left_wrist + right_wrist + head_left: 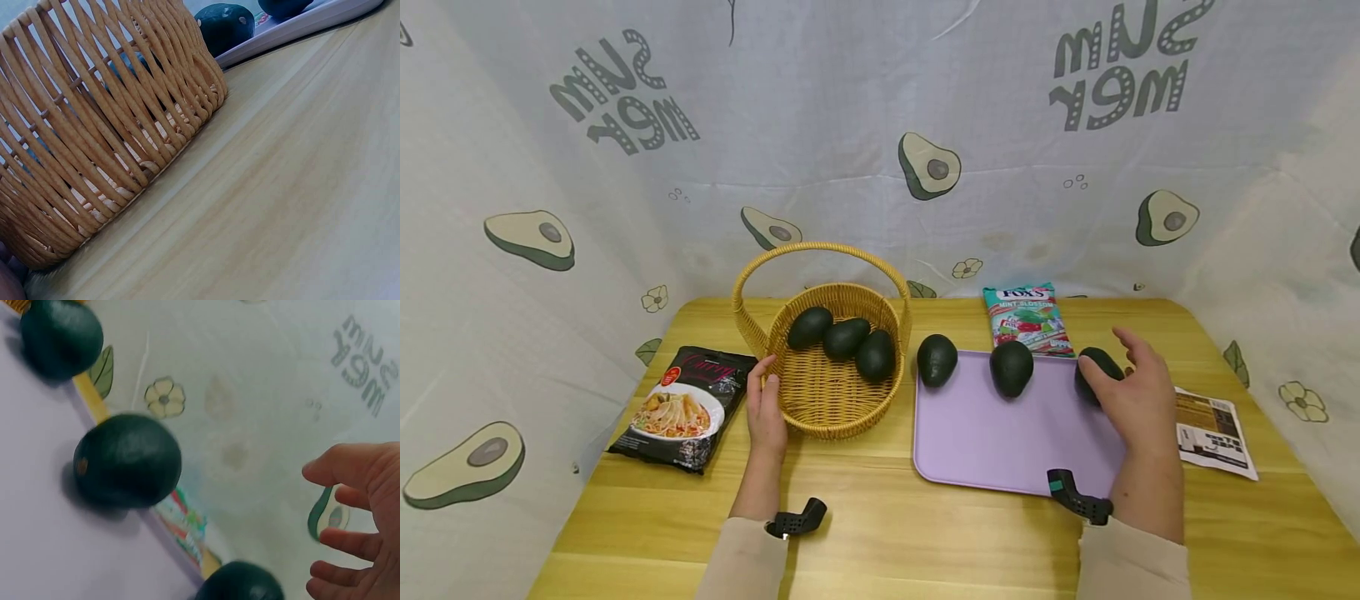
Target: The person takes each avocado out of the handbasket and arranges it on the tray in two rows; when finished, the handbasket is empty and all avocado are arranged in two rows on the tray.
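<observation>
The wicker basket (838,431) has a tall handle and three dark green avocados (846,339) inside. My left hand (767,417) is at the basket's left side, fingers relaxed against or close to its wall; exact contact cannot be told. In the left wrist view the woven wall (106,125) fills the upper left. Three more avocados (1011,368) lie along the far side of a lilac tray (1000,442). My right hand (1138,400) hovers by the rightmost avocado (1097,375), thumb and fingers spread. The right wrist view shows that hand (369,531) apart from the avocados (128,461), holding nothing.
A black noodle packet (681,410) lies left of the basket. Behind the tray is a mint candy bag (1028,321). A brown and white packet (1213,433) lies right of the tray, partly behind my right arm. A printed curtain (850,125) hangs behind the wooden table (880,533).
</observation>
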`<action>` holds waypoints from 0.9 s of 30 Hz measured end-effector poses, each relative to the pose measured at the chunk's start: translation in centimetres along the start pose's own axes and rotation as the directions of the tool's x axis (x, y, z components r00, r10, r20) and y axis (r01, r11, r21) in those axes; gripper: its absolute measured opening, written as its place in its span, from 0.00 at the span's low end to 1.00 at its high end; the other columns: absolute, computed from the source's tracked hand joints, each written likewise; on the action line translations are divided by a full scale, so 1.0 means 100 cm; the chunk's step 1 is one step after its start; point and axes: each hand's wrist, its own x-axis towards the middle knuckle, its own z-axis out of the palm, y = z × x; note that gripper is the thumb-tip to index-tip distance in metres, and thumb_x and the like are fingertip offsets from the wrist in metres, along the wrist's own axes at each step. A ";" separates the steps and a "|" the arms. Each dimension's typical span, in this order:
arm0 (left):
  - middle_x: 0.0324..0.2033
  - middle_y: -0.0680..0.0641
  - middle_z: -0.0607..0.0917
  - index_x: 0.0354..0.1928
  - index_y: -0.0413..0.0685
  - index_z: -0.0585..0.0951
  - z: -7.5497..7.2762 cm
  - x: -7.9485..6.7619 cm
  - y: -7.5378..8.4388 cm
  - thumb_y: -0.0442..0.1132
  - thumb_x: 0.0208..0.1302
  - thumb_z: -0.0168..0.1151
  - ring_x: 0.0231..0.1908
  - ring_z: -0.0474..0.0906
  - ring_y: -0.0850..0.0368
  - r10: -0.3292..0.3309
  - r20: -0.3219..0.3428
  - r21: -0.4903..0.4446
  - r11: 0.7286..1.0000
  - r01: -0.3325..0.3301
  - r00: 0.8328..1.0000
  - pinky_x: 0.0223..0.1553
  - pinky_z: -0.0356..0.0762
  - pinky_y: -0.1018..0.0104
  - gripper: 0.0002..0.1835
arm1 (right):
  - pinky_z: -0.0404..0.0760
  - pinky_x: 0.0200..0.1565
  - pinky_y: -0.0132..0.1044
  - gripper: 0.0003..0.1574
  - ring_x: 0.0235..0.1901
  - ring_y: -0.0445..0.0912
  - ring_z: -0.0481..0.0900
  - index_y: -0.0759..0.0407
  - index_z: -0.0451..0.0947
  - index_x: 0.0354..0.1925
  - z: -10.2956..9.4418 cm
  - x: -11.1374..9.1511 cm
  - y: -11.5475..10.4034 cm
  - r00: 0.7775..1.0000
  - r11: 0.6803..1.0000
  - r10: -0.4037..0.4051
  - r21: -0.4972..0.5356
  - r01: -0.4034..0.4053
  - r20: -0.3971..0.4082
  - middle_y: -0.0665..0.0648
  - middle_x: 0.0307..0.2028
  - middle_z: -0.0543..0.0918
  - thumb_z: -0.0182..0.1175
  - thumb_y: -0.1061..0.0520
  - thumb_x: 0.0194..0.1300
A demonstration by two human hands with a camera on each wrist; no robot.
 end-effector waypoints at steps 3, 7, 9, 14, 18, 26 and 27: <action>0.75 0.41 0.63 0.69 0.40 0.68 0.000 -0.001 0.000 0.40 0.80 0.40 0.77 0.54 0.47 0.001 0.003 0.000 1.000 -0.001 1.000 0.75 0.51 0.47 0.22 | 0.65 0.69 0.65 0.46 0.76 0.66 0.58 0.51 0.56 0.80 0.001 -0.008 -0.015 0.999 0.999 -0.032 0.035 0.033 -0.025 0.66 0.78 0.58 0.61 0.44 0.72; 0.75 0.41 0.63 0.69 0.40 0.68 0.000 -0.001 0.000 0.39 0.80 0.40 0.77 0.54 0.47 0.006 0.005 0.009 1.000 -0.006 1.000 0.75 0.50 0.46 0.22 | 0.68 0.71 0.55 0.42 0.74 0.59 0.64 0.49 0.60 0.78 0.005 -0.021 -0.036 0.997 0.994 -0.064 0.086 0.068 -0.048 0.60 0.76 0.64 0.62 0.47 0.71; 0.75 0.41 0.63 0.69 0.40 0.68 0.000 0.000 0.000 0.39 0.80 0.40 0.77 0.54 0.47 0.009 0.005 0.013 1.000 -0.009 1.000 0.75 0.50 0.46 0.21 | 0.69 0.71 0.49 0.41 0.73 0.58 0.66 0.48 0.62 0.77 0.009 -0.026 -0.045 0.994 0.988 -0.096 0.114 0.101 -0.048 0.59 0.75 0.66 0.63 0.48 0.71; 0.75 0.41 0.63 0.69 0.41 0.68 0.000 0.001 0.000 0.40 0.80 0.40 0.77 0.54 0.46 0.005 0.001 0.016 1.000 -0.005 1.000 0.75 0.50 0.46 0.21 | 0.73 0.65 0.28 0.38 0.68 0.55 0.71 0.52 0.67 0.74 0.020 -0.038 -0.063 0.969 0.955 -0.244 0.161 0.248 -0.043 0.59 0.70 0.71 0.66 0.53 0.69; 0.75 0.41 0.63 0.69 0.40 0.68 0.000 0.000 0.000 0.40 0.80 0.40 0.76 0.55 0.46 0.005 -0.001 0.011 1.000 -0.005 1.000 0.75 0.51 0.46 0.22 | 0.71 0.59 0.16 0.37 0.61 0.42 0.73 0.56 0.69 0.72 0.029 -0.046 -0.074 0.935 0.915 -0.353 0.203 0.348 -0.009 0.60 0.68 0.71 0.66 0.57 0.69; 0.75 0.40 0.64 0.69 0.39 0.68 -0.002 0.001 -0.001 0.39 0.80 0.41 0.77 0.54 0.44 0.021 0.001 0.029 0.999 -0.021 1.000 0.75 0.49 0.43 0.21 | 0.70 0.60 0.16 0.33 0.60 0.40 0.75 0.57 0.73 0.68 0.053 -0.060 -0.093 0.850 0.832 -0.523 0.257 0.491 0.069 0.59 0.63 0.78 0.67 0.62 0.66; 0.75 0.39 0.64 0.69 0.39 0.68 -0.002 0.001 -0.001 0.39 0.80 0.41 0.77 0.53 0.44 0.026 0.002 0.029 0.999 -0.026 1.000 0.75 0.48 0.43 0.21 | 0.71 0.60 0.18 0.33 0.60 0.43 0.76 0.58 0.74 0.68 0.057 -0.062 -0.095 0.837 0.821 -0.542 0.264 0.507 0.079 0.59 0.63 0.78 0.68 0.63 0.66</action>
